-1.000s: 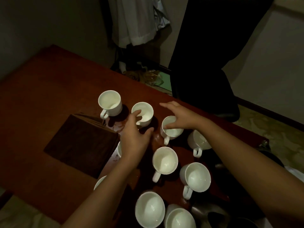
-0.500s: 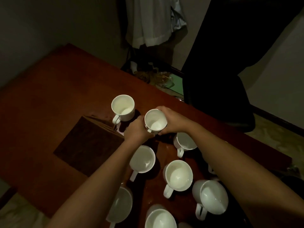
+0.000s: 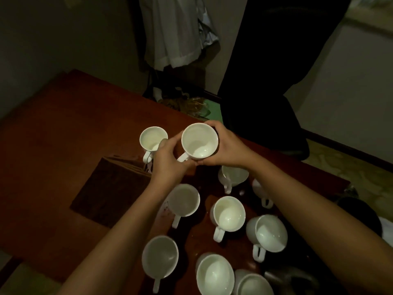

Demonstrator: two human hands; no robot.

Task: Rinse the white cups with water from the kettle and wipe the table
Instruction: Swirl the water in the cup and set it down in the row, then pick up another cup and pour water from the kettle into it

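The dark red desk (image 3: 63,128) carries a brown folded cloth (image 3: 110,188) and a cluster of white cups (image 3: 228,213). Above its far edge, the left hand (image 3: 168,160) and right hand (image 3: 228,147) together clasp one raised cup (image 3: 198,141), each grip curled round its sides.

Your red-brown counter (image 3: 63,128) is carrying a dark folded cloth (image 3: 110,188) at its middle and white cups (image 3: 228,213) standing clustered beside it, some sitting in wet patches.
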